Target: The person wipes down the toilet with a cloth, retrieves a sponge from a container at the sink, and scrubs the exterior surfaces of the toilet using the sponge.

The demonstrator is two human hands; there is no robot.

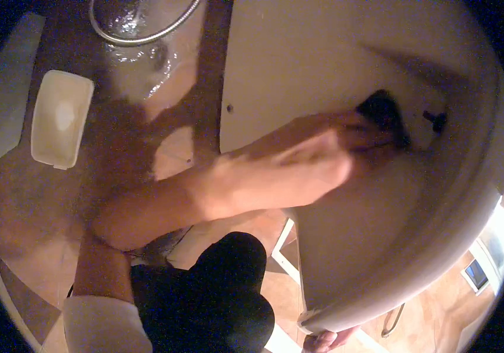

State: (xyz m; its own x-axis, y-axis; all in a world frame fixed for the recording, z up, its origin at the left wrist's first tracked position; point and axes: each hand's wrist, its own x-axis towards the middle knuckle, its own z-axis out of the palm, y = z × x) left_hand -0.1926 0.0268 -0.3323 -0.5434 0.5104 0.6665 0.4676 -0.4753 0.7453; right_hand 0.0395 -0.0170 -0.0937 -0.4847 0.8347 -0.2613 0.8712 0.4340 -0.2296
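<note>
From the left, my left forearm reaches across the view, and my left hand [346, 150] is pressed to a large pale curved panel [346, 247]. Its fingers are closed on a dark pad-like object [381, 115], blurred and partly hidden, so its exact kind is unclear. A small black T-shaped fitting [437, 120] sits on the panel just right of it. At the bottom edge, my right hand [328, 341] is only partly in view. Its fingers curl at the panel's lower corner.
A white rectangular plastic tub [60, 120] lies at the left. At the top, a metal shower hose [140, 41] loops over wet, shiny tiles. My dark-clothed knees [234, 265] are near the bottom middle. A small framed picture [476, 275] shows at lower right.
</note>
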